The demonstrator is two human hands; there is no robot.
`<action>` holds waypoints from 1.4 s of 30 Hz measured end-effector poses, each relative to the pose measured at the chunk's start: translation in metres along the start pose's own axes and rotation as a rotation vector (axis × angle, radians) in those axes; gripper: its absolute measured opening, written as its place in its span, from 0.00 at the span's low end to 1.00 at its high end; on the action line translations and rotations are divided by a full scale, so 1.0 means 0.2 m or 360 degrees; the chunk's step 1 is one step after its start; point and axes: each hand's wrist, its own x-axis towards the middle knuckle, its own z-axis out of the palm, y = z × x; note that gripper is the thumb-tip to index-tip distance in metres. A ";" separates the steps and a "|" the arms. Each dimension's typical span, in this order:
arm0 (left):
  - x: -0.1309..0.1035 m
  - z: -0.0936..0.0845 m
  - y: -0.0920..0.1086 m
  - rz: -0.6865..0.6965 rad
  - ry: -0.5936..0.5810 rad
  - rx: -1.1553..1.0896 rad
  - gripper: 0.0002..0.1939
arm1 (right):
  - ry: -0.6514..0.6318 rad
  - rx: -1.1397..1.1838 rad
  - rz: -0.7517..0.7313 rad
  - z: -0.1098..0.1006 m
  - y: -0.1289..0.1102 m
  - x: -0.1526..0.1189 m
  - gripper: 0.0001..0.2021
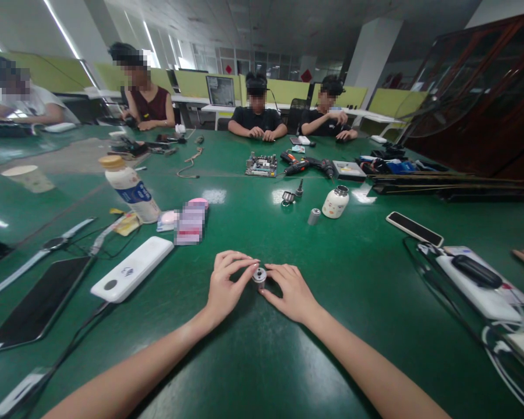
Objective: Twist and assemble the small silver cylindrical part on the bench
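Note:
Just in front of me on the green table (262,355) a small silver metal cylinder (259,278) stands upright, with a dark hole in the middle of its top face. It looks like a small motor. My left hand (227,285) is closed, its thumb and index fingertip pinching the cylinder from the left near the top. From the right, my right hand (290,291) has its thumb and fingers curved round the same cylinder. A second, similar silver cylinder (314,217) stands farther off, beside a white rounded bottle (335,202) with an open dark neck.
A white power bank (133,269), a dark phone (41,299) and a drink bottle (128,189) lie or stand leftward. Cables and a white box (478,288) are on the right. Beyond are a circuit board (261,164), power drills (303,166) and several seated people.

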 end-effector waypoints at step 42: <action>-0.02 -0.01 -0.04 0.0111 -0.0112 -0.0031 0.08 | -0.0003 -0.0001 -0.0004 0.00 0.00 0.00 0.13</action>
